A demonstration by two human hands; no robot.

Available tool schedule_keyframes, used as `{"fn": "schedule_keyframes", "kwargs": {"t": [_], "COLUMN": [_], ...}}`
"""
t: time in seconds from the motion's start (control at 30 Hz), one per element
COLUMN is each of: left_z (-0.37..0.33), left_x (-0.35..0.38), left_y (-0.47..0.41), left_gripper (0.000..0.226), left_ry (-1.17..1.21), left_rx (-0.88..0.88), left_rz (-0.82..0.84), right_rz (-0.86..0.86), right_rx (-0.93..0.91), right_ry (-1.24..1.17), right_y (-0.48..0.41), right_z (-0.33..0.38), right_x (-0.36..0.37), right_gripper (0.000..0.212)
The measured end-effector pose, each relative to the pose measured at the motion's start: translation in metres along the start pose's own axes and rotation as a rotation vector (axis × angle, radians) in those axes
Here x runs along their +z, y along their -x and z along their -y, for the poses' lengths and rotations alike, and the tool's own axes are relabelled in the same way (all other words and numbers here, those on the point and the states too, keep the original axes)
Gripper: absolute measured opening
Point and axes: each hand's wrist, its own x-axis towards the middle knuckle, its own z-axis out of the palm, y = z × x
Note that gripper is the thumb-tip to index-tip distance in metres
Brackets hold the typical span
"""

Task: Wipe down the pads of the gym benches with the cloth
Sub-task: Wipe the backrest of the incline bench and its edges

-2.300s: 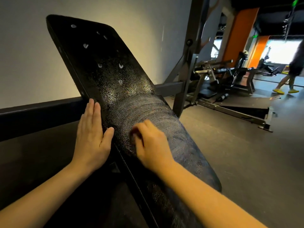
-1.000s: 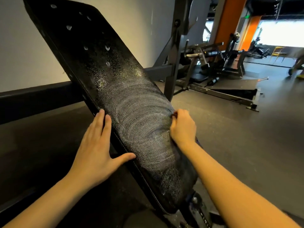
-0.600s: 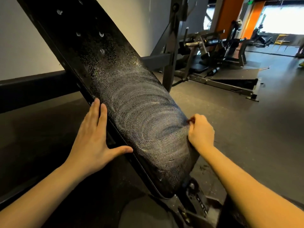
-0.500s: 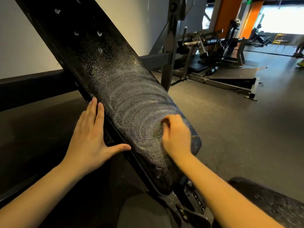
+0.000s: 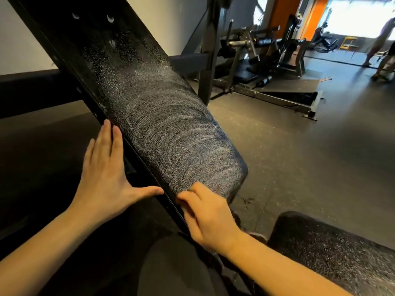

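A black inclined bench back pad (image 5: 162, 133) runs from the upper left down to the middle, with wet swirl marks on its lower half and droplets higher up. My left hand (image 5: 104, 180) lies flat against the pad's left side edge, fingers straight and thumb spread. My right hand (image 5: 209, 218) is at the pad's bottom end with its fingers curled. A dark corner of the cloth (image 5: 218, 189) shows beside its knuckles; the rest of the cloth is hidden under the hand. The speckled seat pad (image 5: 331, 253) lies at the lower right.
A dark steel upright (image 5: 208, 50) of the rack stands just behind the pad. More gym machines (image 5: 267, 60) fill the back right, and a person (image 5: 382, 35) walks at the far right. Grey rubber floor (image 5: 299, 157) spreads to the right.
My right hand swept from the pad's right edge across its face and down to the bottom left end. My left hand stayed on the left edge. The view tilted downward.
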Motion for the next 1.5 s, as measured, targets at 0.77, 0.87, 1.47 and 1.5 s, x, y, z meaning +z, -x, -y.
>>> {"fn": "schedule_keyframes", "kwargs": {"t": [0.77, 0.87, 1.47, 1.5], "left_z": [-0.009, -0.010, -0.008, -0.008], "left_x": [-0.003, -0.002, 0.000, 0.000], "left_y": [0.005, 0.005, 0.005, 0.004], "left_gripper": [0.163, 0.164, 0.161, 0.161], "left_ry": [0.099, 0.082, 0.145, 0.154], "left_rx": [-0.035, -0.039, -0.028, -0.028], "left_rz": [0.060, 0.040, 0.041, 0.042], "right_rz": [-0.341, -0.127, -0.022, -0.119], "right_rx": [0.694, 0.045, -0.013, 0.213], "right_ry": [0.114, -0.043, 0.068, 0.095], "right_y": [-0.048, -0.025, -0.058, -0.077], "right_z": [-0.070, -0.004, -0.074, -0.094], "right_x": [-0.023, 0.008, -0.022, -0.033], "right_gripper": [0.012, 0.014, 0.034, 0.026]}}
